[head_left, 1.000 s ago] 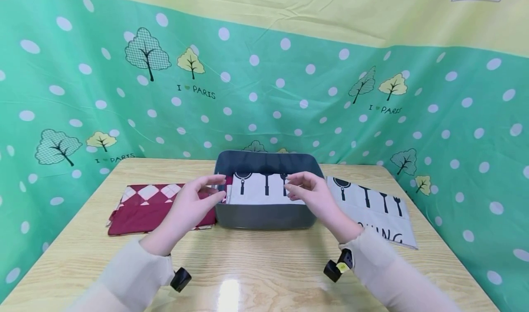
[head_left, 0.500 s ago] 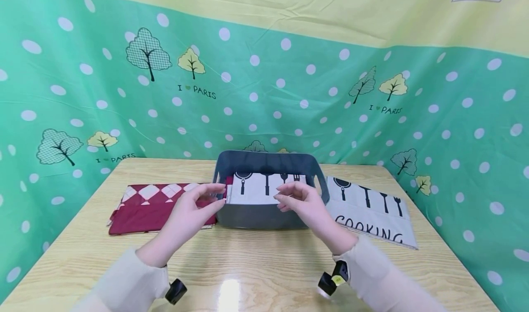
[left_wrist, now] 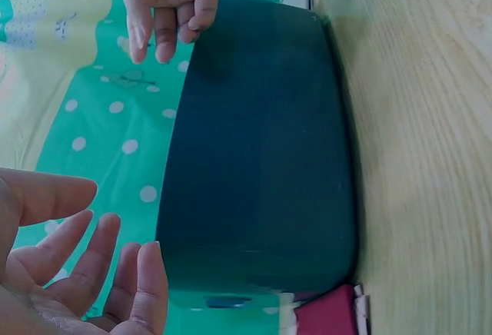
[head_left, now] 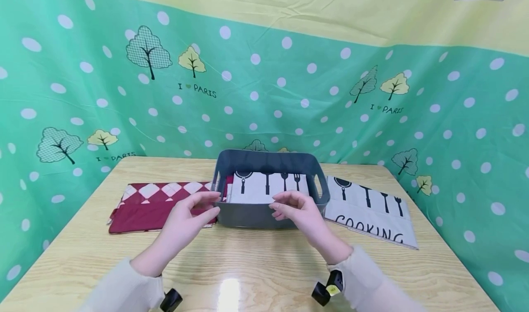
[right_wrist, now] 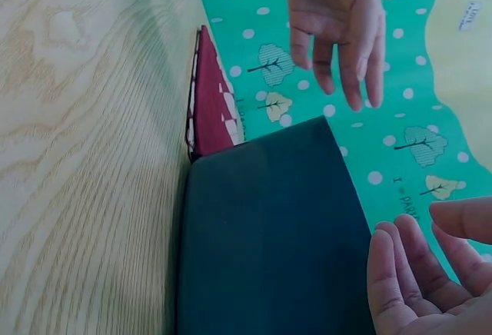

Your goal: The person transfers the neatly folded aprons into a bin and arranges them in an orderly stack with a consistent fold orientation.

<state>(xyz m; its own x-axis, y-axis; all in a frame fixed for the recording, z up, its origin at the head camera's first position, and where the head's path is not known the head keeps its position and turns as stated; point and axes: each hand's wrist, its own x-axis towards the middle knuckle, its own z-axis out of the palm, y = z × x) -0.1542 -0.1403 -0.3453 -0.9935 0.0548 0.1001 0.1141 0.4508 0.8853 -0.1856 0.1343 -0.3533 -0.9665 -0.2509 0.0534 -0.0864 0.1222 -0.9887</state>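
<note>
A dark grey plastic basket with side handle holes stands mid-table. Inside it lies a folded white cloth printed with black kitchen utensils, with a strip of dark red cloth at its left. My left hand hovers by the basket's front left corner, fingers loosely bent, holding nothing. Near the front wall, right of centre, is my right hand, also holding nothing. In the left wrist view the left hand has its thumb and fingers apart. The right wrist view shows the right hand near the basket's rim.
Left of the basket lies a folded red-and-white checked cloth. At its right a folded white cloth lettered COOKING lies askew on the wooden table. A green dotted curtain hangs behind the table.
Both hands have drawn back toward the table's front, away from the inside of the basket. The right hand has also shifted left, uncovering the fork prints and the basket's right handle hole.
</note>
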